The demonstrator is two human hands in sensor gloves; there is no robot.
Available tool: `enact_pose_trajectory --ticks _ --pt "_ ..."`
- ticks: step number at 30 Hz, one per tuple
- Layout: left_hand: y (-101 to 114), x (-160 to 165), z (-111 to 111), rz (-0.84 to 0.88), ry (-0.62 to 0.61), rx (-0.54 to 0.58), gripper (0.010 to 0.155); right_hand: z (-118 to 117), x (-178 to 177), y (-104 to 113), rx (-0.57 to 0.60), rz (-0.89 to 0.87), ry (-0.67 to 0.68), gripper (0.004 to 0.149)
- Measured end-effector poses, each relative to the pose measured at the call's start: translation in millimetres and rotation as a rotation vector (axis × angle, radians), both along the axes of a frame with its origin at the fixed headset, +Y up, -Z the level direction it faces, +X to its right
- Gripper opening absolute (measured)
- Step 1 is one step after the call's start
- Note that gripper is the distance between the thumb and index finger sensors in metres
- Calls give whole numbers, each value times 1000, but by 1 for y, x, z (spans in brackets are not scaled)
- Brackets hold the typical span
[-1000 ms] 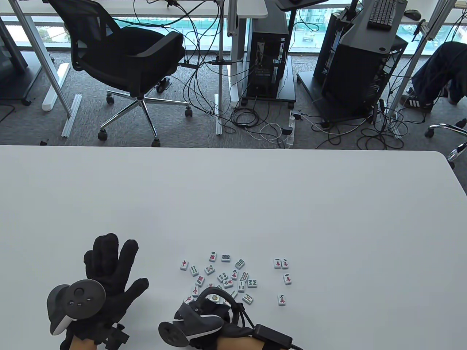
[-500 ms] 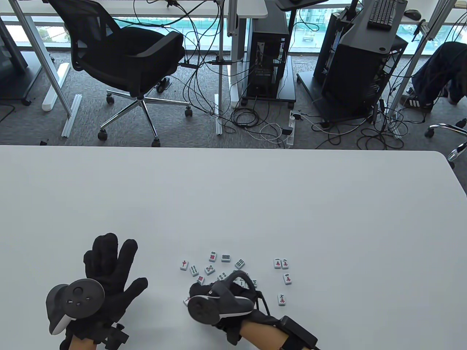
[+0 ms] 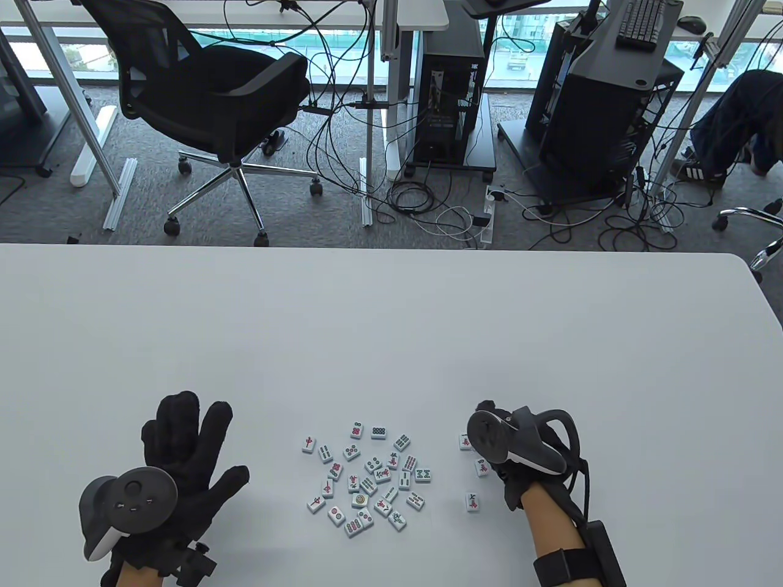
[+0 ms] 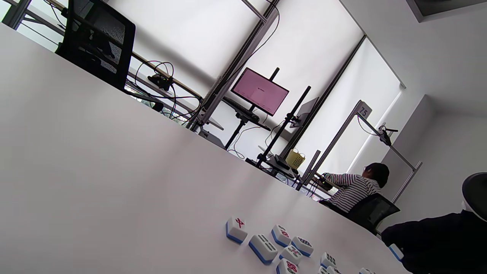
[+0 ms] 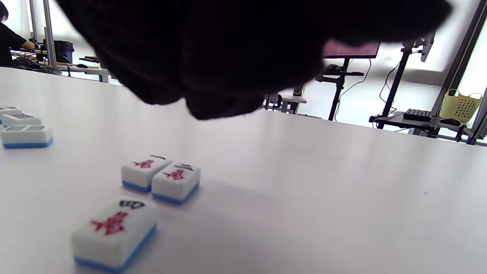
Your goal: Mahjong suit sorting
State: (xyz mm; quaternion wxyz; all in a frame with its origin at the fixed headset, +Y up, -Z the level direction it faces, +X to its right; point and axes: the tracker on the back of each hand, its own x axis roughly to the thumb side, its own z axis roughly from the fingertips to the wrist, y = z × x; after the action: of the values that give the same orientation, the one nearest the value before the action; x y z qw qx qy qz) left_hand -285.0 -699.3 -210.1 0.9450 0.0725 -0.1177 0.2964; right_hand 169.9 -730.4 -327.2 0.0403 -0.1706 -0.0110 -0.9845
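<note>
Hovering right hand [image 3: 517, 449] over character tiles [image 5: 159, 177] at 3 o'clock of mixed pile [image 3: 367, 480]; grip unclear. Left hand [image 3: 177, 452] flat, fingers spread. Next: place tile beside group.

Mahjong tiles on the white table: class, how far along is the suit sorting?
Barely begun. Four red-character tiles lie apart on the right. The right gloved hand hovers over them; whether it carries a tile is hidden. The mixed white-and-blue tile cluster remains unsorted. The left gloved hand rests flat.
</note>
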Motion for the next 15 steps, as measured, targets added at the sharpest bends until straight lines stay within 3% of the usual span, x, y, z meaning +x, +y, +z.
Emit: enact_pose_trajectory --ticks 6,15 --pt "0 -1 0 -1 8 -6 82 -8 12 -26 -92 40 -26 58" --pt "-1 0 -2 0 8 -17 82 -13 10 -34 -126 2 -34 56"
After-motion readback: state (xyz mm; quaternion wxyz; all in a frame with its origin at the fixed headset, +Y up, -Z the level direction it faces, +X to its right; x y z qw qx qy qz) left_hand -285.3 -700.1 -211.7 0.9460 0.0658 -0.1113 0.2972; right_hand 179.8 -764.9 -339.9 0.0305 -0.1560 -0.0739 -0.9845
